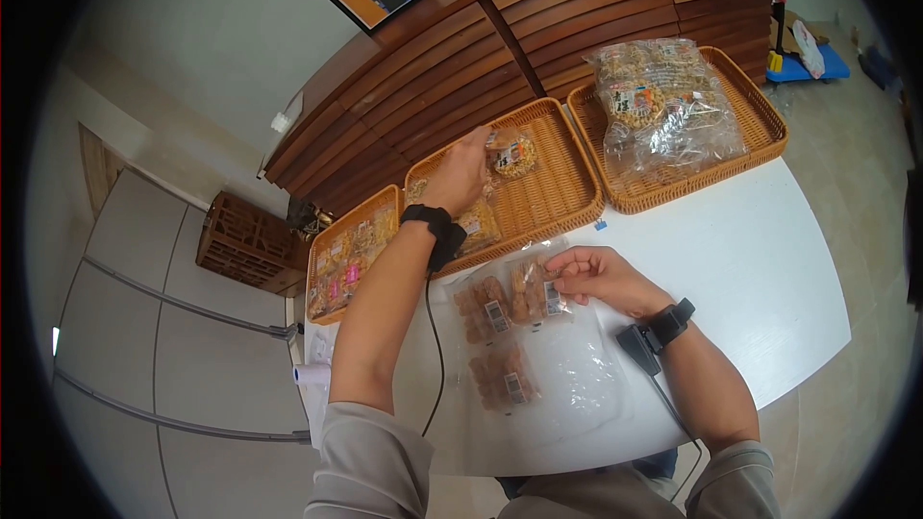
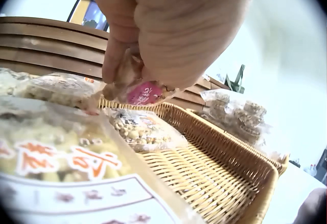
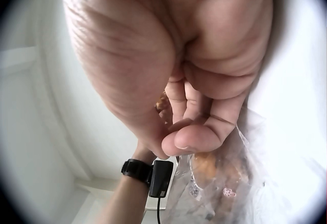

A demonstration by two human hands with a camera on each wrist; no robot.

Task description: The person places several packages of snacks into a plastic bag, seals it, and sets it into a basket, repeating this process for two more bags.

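Observation:
My left hand [image 1: 461,173] reaches into the middle wicker basket [image 1: 553,216]. Its fingers pinch a small clear packet with a pink label [image 2: 145,93], raised above a packet of puffed snack [image 2: 140,132] in the left wrist view. My right hand [image 1: 611,279] hovers low over the table, fingers loosely curled, thumb and index finger over the edge of a labelled snack packet [image 1: 529,300]. Nothing shows between them. Beside that packet are another brown packet [image 1: 477,303] and, nearer me, a third [image 1: 495,384]. All three lie with a large clear plastic bag [image 1: 577,384].
The left basket [image 1: 310,296] holds several packets, some pink-labelled. A big clear bag of round snacks [image 1: 663,106] sits in the right basket [image 1: 769,125]. Behind stands a slatted wooden cabinet [image 1: 413,86]. A white roll [image 1: 310,375] lies at the table's [image 1: 788,259] left edge.

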